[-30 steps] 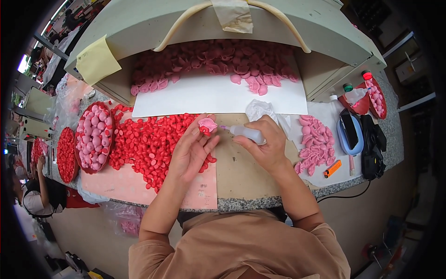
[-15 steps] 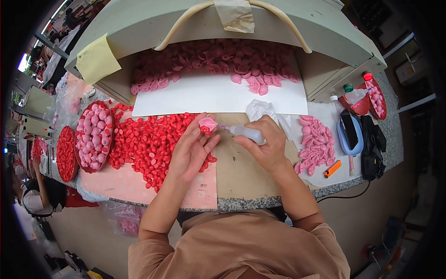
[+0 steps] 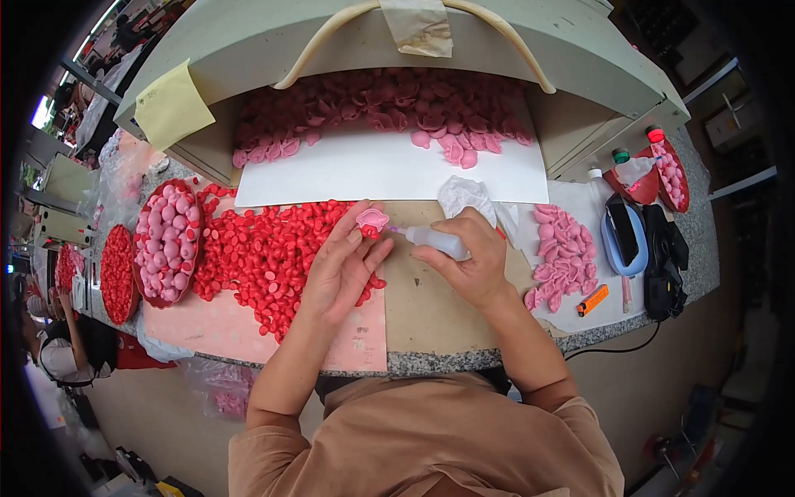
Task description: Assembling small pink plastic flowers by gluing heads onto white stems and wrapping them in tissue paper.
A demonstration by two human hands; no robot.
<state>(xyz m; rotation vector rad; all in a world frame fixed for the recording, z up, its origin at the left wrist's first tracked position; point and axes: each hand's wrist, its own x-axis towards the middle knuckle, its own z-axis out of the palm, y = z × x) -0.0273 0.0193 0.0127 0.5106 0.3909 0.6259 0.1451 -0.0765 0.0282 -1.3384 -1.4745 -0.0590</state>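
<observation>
Between the fingertips of my left hand is a small pink flower-shaped piece with a red part at its lower side. My right hand is closed round a translucent squeeze bottle. The bottle lies nearly level, and its thin purple tip points left at the red part; whether they touch I cannot tell. Many small red pieces are heaped beside and partly under my left hand. To the right of my right hand, pink petal-shaped pieces are spread on white paper.
Ahead stands a grey-green hood with pink pieces inside on a white board. A basket of pink balls is at left. Crumpled tissue, an orange lighter and a blue tray holding a phone are to the right. Another person works far left.
The pink flower piece has tipped slightly in my left fingers. My right hand and the squeeze bottle have shifted a little to the left and down.
</observation>
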